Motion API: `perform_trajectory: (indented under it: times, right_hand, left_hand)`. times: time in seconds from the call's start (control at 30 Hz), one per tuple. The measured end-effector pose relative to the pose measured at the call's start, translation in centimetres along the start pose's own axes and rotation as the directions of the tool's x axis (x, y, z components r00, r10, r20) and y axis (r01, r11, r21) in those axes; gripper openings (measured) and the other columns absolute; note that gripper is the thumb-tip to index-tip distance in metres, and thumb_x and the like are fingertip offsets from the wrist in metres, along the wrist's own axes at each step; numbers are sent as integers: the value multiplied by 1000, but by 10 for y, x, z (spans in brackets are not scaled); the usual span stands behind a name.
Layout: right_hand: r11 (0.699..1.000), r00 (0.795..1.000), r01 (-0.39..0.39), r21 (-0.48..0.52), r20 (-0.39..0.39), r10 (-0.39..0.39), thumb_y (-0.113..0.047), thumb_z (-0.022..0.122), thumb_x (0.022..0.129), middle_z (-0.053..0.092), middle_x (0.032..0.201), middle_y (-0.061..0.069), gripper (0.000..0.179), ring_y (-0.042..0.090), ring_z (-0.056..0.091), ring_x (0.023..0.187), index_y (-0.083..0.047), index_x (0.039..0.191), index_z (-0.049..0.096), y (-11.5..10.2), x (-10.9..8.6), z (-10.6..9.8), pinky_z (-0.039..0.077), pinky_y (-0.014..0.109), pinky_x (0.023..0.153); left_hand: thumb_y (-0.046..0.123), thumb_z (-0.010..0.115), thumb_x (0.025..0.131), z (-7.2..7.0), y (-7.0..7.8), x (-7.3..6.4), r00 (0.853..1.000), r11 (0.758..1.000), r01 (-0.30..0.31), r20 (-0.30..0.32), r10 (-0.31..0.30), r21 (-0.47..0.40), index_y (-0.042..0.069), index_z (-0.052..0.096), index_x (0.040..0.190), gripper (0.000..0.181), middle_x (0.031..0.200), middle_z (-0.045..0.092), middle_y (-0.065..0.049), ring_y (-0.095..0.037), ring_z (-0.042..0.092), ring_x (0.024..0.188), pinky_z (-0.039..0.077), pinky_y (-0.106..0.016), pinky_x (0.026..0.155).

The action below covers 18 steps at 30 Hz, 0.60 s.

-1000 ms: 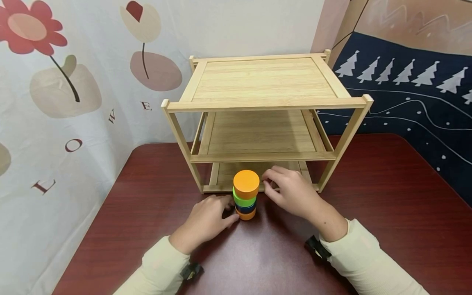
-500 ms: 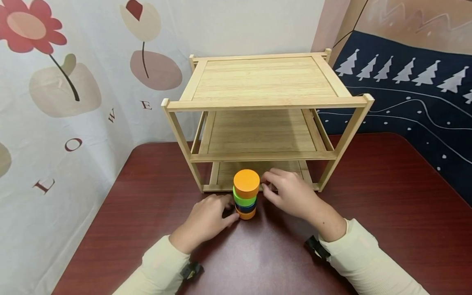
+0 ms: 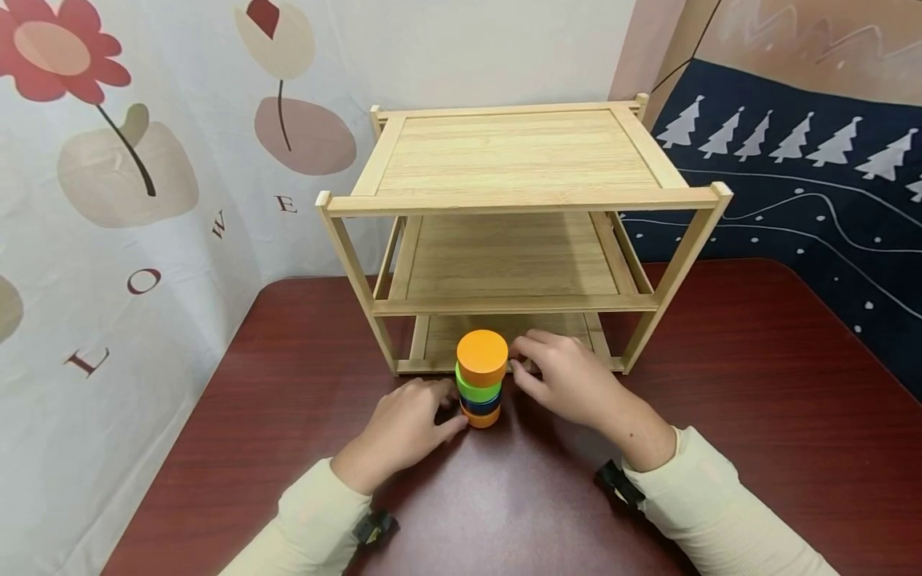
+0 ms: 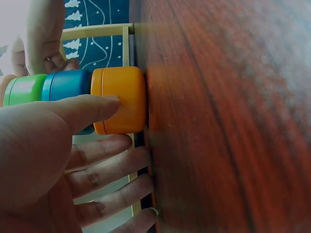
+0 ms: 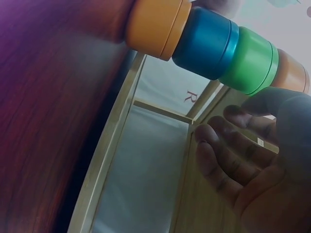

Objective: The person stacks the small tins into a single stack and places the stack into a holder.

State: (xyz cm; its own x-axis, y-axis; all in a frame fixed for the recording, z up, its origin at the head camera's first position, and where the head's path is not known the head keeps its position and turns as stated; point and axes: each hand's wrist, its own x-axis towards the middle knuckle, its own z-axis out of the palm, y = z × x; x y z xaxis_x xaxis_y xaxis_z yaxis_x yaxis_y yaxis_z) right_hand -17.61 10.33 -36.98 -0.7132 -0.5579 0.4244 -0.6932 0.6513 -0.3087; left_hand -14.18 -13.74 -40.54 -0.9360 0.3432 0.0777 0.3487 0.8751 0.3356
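Small round lidded jars stand stacked: a bottom orange jar [image 3: 481, 417], a blue jar [image 4: 70, 85], a green jar [image 3: 479, 390] and a top orange jar [image 3: 482, 356]. In the head view, my left hand [image 3: 403, 432] is at the foot of the stack, thumb against the bottom jar. The left wrist view has its thumb lying over that jar and the other fingers extended beside it. My right hand [image 3: 569, 376] hovers just right of the top jar, fingers loosely bent, holding nothing. In the right wrist view its thumb [image 5: 272, 103] is close to the green jar; contact cannot be told.
Directly behind the stack stands a three-tier wooden shelf [image 3: 515, 304] on the dark red table [image 3: 288, 384]. A patterned cloth [image 3: 166, 240] hangs at the left and back, and a navy tree-print cloth [image 3: 792, 192] at the right.
My right hand has shifted slightly left, nearer the top jar, then stayed there. The left hand and the stack have kept their places.
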Motion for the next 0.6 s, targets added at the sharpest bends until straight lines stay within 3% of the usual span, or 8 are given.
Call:
perform_trajectory:
  times: [0.6]
  right_hand:
    - [998, 995, -48, 39, 91, 44, -15, 65, 93, 61, 81, 2, 6, 11, 54, 66, -10, 95, 67, 1, 1, 4, 45, 21, 59]
  left_hand:
    - [35, 79, 85, 0, 0, 0, 1000, 1000, 0, 8, 0, -4, 17, 70, 102, 27, 94, 73, 3, -17, 67, 89, 56, -43, 73]
